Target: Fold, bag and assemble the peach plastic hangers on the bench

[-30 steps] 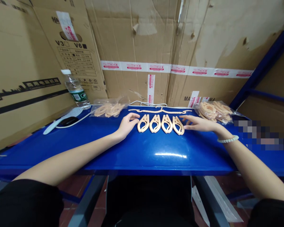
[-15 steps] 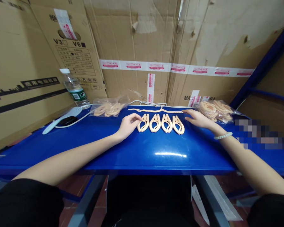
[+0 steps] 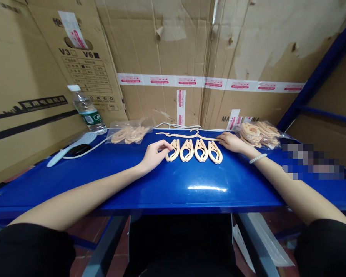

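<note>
Got open hanger (image 3: 186, 136) lying on blue table (image 3: 173, 184). Seeing folded hangers (image 3: 202, 159), four in a row, just on its near side. At its right end: right hand (image 3: 233, 142), with fingertips over the tip and hiding it — can't tell if pinching. On the near side of its left end: left hand (image 3: 155, 156), with thumb and index drawn narrow at the leftmost folded hanger (image 3: 177, 151), overlapping its left edge — can't tell held or touched. Past its left end: left bag (image 3: 131, 132). Past its right end: right bag (image 3: 258, 134). Behind it: white cable (image 3: 173, 125).
</note>
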A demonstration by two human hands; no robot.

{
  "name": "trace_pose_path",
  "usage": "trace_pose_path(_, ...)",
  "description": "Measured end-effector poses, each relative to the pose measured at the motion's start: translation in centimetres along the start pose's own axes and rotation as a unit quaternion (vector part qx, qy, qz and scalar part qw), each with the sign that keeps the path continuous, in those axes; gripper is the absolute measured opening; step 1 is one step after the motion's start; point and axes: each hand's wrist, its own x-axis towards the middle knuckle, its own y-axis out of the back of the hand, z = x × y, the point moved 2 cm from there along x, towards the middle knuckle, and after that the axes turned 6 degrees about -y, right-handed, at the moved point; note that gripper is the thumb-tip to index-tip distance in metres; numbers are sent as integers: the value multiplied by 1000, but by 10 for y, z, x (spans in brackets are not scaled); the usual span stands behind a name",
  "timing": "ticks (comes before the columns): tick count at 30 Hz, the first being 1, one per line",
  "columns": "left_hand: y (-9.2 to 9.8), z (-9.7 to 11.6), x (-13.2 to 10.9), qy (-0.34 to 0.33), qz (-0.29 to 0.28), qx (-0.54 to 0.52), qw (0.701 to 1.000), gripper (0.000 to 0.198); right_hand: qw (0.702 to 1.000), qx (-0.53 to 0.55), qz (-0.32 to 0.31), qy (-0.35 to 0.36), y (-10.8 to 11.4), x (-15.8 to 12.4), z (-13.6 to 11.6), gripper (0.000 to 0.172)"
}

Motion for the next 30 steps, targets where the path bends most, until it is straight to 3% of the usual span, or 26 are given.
trace_pose_path(9,1,5,2,1,15,-20,1000,16,995,83,39,-38,32,-11,-8,12)
trace_pose_path(15,4,5,7,36,33,-63,997,14,978,178,97,-52,70,-31,-6,24)
trace_pose_path(23,3,4,9,176,107,-208,956,53,939,319,125,-42,78,-41,-37,36)
trace_pose_path(27,4,6,8,145,114,-216,959,53,953,279,121,7,75,-44,-66,34)
trace_pose_path(30,4,9,6,86,68,-159,981,62,967,233,89,46,73,-46,-85,32)
